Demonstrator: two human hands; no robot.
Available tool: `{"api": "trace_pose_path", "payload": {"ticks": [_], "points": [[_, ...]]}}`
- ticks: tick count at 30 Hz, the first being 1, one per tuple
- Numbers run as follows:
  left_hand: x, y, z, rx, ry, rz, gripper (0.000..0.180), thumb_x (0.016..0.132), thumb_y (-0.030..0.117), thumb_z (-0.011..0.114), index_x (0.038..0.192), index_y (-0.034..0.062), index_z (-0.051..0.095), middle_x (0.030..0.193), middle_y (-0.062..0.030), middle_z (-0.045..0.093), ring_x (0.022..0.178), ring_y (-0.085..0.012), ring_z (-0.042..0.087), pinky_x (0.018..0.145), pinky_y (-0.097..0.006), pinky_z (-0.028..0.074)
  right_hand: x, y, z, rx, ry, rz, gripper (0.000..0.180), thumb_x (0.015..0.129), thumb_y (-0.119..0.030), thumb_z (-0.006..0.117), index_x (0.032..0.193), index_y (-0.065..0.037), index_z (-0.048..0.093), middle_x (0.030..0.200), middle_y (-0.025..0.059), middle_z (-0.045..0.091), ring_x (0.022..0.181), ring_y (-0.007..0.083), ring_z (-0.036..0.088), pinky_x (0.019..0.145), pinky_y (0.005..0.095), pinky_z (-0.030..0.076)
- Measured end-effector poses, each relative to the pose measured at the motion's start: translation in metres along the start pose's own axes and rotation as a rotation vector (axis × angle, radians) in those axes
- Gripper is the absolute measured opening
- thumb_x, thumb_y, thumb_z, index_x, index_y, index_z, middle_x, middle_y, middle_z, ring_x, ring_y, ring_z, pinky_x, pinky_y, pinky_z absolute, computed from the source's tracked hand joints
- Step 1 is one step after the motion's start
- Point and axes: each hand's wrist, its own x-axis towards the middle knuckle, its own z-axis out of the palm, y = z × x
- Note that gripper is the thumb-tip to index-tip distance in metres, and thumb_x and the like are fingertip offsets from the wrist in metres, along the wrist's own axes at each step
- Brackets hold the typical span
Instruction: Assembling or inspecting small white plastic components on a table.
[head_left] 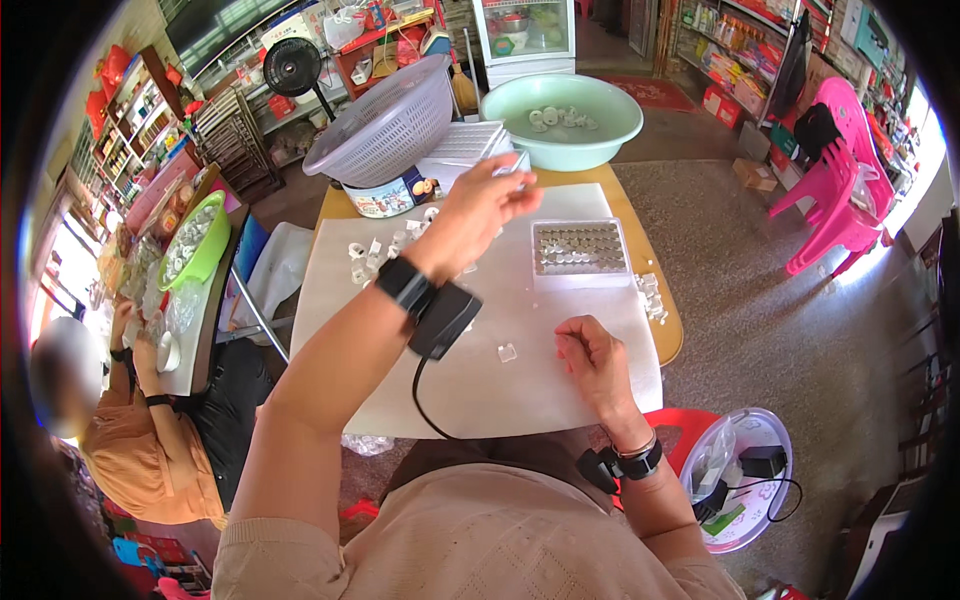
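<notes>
L hand is raised at frame centre, small clear piece pinched for a look; R hand is rested curled, empty, on white sheet by tray.

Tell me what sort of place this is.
Probably a small shop doubling as a workroom: stocked goods shelves line the back, a glass-fronted fridge stands by them, and a paper-covered table holds a tray of small pieces being sorted by hand.

Bright daylight, blown-out glare at the right and left edges. Soft shadows under the hands on the white sheet. Heavy fisheye bending, black vignette at the rim, centre sharp.
</notes>
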Motion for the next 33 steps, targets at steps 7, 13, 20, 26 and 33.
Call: {"api": "trace_pose_path", "payload": {"ticks": [7, 13, 20, 26, 33], "points": [[-0.099, -0.006, -0.054, 0.684, 0.095, -0.073, 0.018, 0.091, 0.011, 0.060, 0.104, -0.0006, 0.064, 0.090, -0.0032, 0.063, 0.076, -0.0119, 0.058, 0.066, -0.025, 0.048, -0.002, 0.002, -0.004, 0.016, -0.009, -0.046, 0.007, 0.088, -0.002, 0.059, 0.094, -0.002, 0.059, 0.070, 0.0078, 0.062, 0.063, 0.0133, 0.060, 0.060, 0.0260, 0.048], [-0.139, -0.039, -0.066, 1.232, 0.044, 0.248, 0.015, 0.087, 0.008, 0.061, 0.101, 0.0031, 0.065, 0.092, -0.0069, 0.062, 0.074, -0.0154, 0.058, 0.064, -0.027, 0.047, -0.004, -0.001, 0.001, -0.029, -0.002, -0.075, 0.007, 0.087, -0.001, 0.060, 0.094, -0.001, 0.060, 0.070, 0.0081, 0.061, 0.064, 0.0129, 0.060, 0.060, 0.0259, 0.048], [-0.126, -0.047, -0.062, 1.509, -0.051, 0.317, 0.026, 0.084, 0.003, 0.063, 0.110, 0.0041, 0.062, 0.102, -0.0063, 0.061, 0.083, -0.0156, 0.060, 0.066, -0.029, 0.049, -0.006, 0.001, 0.006, -0.060, 0.017, -0.133, 0.008, 0.086, -0.001, 0.060, 0.094, -0.002, 0.060, 0.070, 0.0076, 0.061, 0.063, 0.0126, 0.059, 0.059, 0.0255, 0.047], [-0.134, -0.020, -0.083, 1.050, 0.284, 0.414, 0.024, 0.083, 0.000, 0.063, 0.107, 0.0040, 0.063, 0.103, -0.0073, 0.062, 0.075, -0.0154, 0.060, 0.064, -0.028, 0.048, -0.008, -0.001, 0.003, -0.089, -0.005, -0.091, 0.007, 0.088, 0.000, 0.055, 0.094, 0.001, 0.059, 0.073, 0.0043, 0.061, 0.068, 0.0098, 0.060, 0.063, 0.0240, 0.048], [-0.147, -0.038, -0.085, 1.366, 0.162, 0.380, 0.025, 0.084, 0.006, 0.062, 0.108, 0.0014, 0.062, 0.098, -0.0116, 0.061, 0.077, -0.0195, 0.061, 0.069, -0.028, 0.049, -0.006, -0.002, 0.004, -0.136, -0.023, -0.108, 0.007, 0.088, 0.000, 0.055, 0.094, 0.001, 0.059, 0.074, 0.0048, 0.061, 0.068, 0.0105, 0.060, 0.064, 0.0241, 0.048]]}}
